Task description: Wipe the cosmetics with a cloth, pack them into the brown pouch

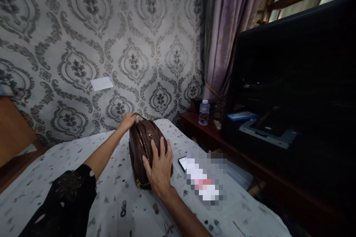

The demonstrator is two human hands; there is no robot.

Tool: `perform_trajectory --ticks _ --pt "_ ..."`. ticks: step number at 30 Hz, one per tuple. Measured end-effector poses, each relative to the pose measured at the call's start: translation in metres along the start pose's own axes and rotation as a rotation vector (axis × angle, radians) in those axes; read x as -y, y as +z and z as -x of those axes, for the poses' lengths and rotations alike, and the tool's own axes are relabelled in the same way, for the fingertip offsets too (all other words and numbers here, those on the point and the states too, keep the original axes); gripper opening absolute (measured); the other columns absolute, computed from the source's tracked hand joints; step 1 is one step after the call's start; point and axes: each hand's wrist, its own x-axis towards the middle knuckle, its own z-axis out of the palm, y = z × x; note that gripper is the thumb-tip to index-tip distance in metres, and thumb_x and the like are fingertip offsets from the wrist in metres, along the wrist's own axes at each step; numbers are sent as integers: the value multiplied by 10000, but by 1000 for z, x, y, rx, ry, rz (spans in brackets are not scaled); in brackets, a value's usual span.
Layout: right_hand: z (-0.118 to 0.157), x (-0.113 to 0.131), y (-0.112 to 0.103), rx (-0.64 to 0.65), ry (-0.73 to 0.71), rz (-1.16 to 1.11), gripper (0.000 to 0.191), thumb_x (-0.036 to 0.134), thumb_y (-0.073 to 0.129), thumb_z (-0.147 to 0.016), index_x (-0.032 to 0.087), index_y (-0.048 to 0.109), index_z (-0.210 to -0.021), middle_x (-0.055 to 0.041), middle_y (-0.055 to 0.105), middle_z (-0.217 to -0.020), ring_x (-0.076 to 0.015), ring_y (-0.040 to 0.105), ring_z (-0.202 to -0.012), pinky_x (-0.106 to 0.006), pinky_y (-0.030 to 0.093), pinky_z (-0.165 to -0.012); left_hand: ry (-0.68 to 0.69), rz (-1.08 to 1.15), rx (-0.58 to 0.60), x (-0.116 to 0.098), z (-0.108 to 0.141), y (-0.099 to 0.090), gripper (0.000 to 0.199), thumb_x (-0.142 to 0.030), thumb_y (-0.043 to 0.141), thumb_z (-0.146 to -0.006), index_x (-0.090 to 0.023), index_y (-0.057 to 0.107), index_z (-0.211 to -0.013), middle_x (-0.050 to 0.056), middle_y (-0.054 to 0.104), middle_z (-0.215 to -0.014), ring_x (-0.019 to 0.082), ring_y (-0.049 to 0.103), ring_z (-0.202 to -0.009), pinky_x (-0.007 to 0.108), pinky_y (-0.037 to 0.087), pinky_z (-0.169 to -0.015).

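A brown leather handbag [139, 148] with gold zips stands on the patterned bedsheet [111, 200] in front of me. At its far end, my left hand [128, 121] is closed around the carrying strap [140, 116]. My right hand [160, 168] lies spread on the near right side of the bag, fingers apart and touching the leather. To the right of the bag lies a phone [183, 162] with its screen lit, partly covered by a blurred patch.
A patterned wall with a white card [102, 83] rises behind the bed. On the right, a dark red stand [190, 120] holds a clear plastic bottle [204, 114] and a large black screen [278, 63]. A purple curtain [229, 26] hangs behind it.
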Motion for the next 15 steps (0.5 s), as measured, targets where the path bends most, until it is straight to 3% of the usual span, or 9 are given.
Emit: perform_trajectory --ticks 8,15 --pt "0 0 0 -10 3 -20 508 334 523 -936 193 468 -1421 -171 342 -1542 -386 228 -1439 -597 371 -1062 115 32 -6 -15 -8 -9 231 -350 599 -909 -137 676 -953 54 683 -939 194 626 -914 329 505 -799" --pt "1 -3 1 -58 -23 -92 502 329 558 -914 197 502 -1395 -153 382 -1519 -381 227 -1438 -607 354 -1080 153 122 100 -31 -28 13 341 -377 612 -923 -150 608 -1177 78 637 -1175 210 642 -993 407 562 -838"
